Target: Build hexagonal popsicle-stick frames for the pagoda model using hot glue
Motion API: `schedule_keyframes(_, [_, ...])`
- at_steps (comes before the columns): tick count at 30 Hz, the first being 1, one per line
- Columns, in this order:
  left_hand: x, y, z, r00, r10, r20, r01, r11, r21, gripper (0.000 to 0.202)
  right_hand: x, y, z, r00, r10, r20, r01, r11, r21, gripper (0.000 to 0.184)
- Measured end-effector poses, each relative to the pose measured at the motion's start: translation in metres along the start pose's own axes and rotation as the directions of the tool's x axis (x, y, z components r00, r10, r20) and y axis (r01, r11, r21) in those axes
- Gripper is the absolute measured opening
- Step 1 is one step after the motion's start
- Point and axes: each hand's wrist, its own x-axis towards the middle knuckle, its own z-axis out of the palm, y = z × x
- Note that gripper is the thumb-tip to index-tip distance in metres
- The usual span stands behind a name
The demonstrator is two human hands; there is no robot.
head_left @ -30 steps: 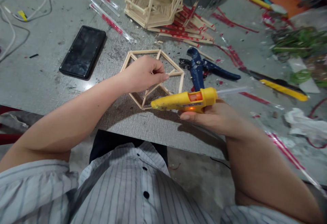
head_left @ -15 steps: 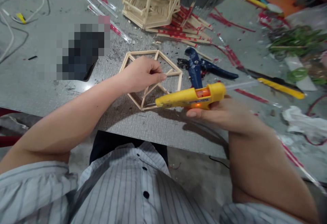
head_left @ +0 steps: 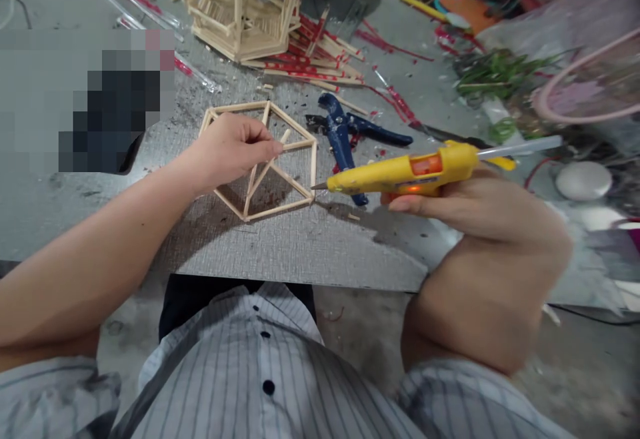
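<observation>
A hexagonal frame of thin wooden sticks, with spokes meeting near its middle, lies on the grey table. Over its centre, my left hand is closed in a pinch on a thin wooden stick, whose end pokes out above the fingertips. The hand hides part of the frame's left side. My right hand is wrapped round a yellow glue gun with a lit orange light and a clear glue stick at its back. The gun's metal nozzle points left, at the frame's lower right corner; whether they touch I cannot tell.
Blue cutters lie just behind the glue gun. Farther back stands a wooden stick structure beside a pile of red-marked sticks. A dark, pixelated object is at left. Green leaves and plastic scraps lie at right.
The glue gun has moved right relative to the frame, its nozzle shifting from the lower edge to the lower right corner. My left hand keeps its pinch. The whole view has shifted right.
</observation>
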Motion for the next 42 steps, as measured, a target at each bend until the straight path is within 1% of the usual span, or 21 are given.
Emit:
schedule_keyframes(3, [0.0,0.0,0.0,0.999,-0.023,0.035,0.023,1.0,0.002,0.03,-0.003,-0.001,-0.001,0.999,0.044,-0.022,-0.047,0.984,-0.169,0.049])
schedule_keyframes(6, [0.001,-0.002,0.001,0.999,0.01,0.043,-0.011,1.0,0.005,0.031,-0.002,-0.006,0.001,1.0,0.009,-0.019,-0.013,0.972,-0.233,0.054])
schedule_keyframes(9, [0.0,-0.003,0.001,0.998,0.044,0.05,-0.044,0.999,0.003,0.031,0.001,-0.015,0.004,1.0,-0.005,0.011,0.008,0.976,-0.216,0.053])
schedule_keyframes(13, [0.0,-0.003,0.001,0.996,0.054,0.069,-0.055,0.998,0.013,0.031,0.001,-0.021,0.007,0.999,-0.005,0.051,0.015,0.981,-0.193,0.05])
schedule_keyframes(16, [0.0,-0.001,0.003,0.997,0.042,0.071,-0.043,0.999,0.018,0.03,0.001,-0.022,0.007,0.999,0.013,0.037,-0.005,0.98,-0.197,0.047])
schedule_keyframes(20, [0.001,-0.001,0.004,0.995,0.029,0.091,-0.029,1.0,0.009,0.029,0.0,-0.024,0.007,0.999,0.029,0.016,-0.026,0.987,-0.157,0.044])
schedule_keyframes(22, [0.001,-0.001,0.004,0.996,0.034,0.087,-0.034,0.999,0.003,0.029,0.0,-0.025,0.008,1.0,0.019,0.014,-0.017,0.988,-0.154,0.045])
schedule_keyframes(27, [0.001,-0.002,0.004,0.995,0.039,0.092,-0.04,0.999,0.014,0.03,0.0,-0.025,0.008,0.998,-0.057,0.029,0.061,0.987,-0.149,0.05])
schedule_keyframes(31, [0.001,-0.002,0.005,0.995,0.039,0.088,-0.041,0.999,0.023,0.03,0.002,-0.023,0.009,0.998,-0.058,0.012,0.059,0.985,-0.162,0.054])
schedule_keyframes(37, [0.001,0.009,0.004,0.994,-0.056,0.096,0.046,0.994,0.099,0.03,0.002,-0.013,0.003,0.999,0.032,-0.007,-0.032,0.964,-0.263,0.065])
schedule_keyframes(39, [0.001,0.013,0.003,0.99,-0.077,0.116,0.062,0.99,0.125,0.03,0.001,-0.01,-0.002,1.0,0.008,-0.027,-0.014,0.973,-0.232,0.065])
schedule_keyframes(42, [0.003,0.018,0.002,0.974,-0.119,0.194,0.086,0.981,0.173,0.03,-0.001,-0.008,-0.006,0.995,-0.069,-0.067,0.063,0.993,-0.099,0.054])
